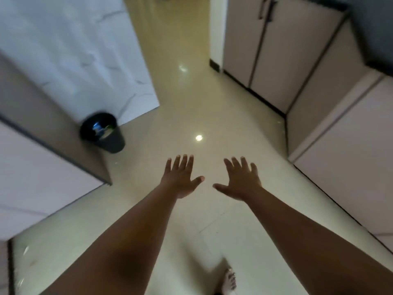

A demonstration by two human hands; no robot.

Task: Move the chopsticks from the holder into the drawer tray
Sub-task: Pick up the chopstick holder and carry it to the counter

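Observation:
Both my arms stretch forward over a glossy beige floor. My left hand (181, 177) is spread flat, palm down, fingers apart, holding nothing. My right hand (241, 180) is spread the same way beside it, a small gap between the two thumbs. No chopsticks, holder or drawer tray appear in the view.
Pale cabinet fronts (350, 156) run along the right, with taller cabinet doors (261, 50) further back. A cabinet corner (42, 162) juts in on the left, beside a black waste bin (102, 133) and a white marbled panel (74, 50). A bare foot (228, 282) shows at the bottom.

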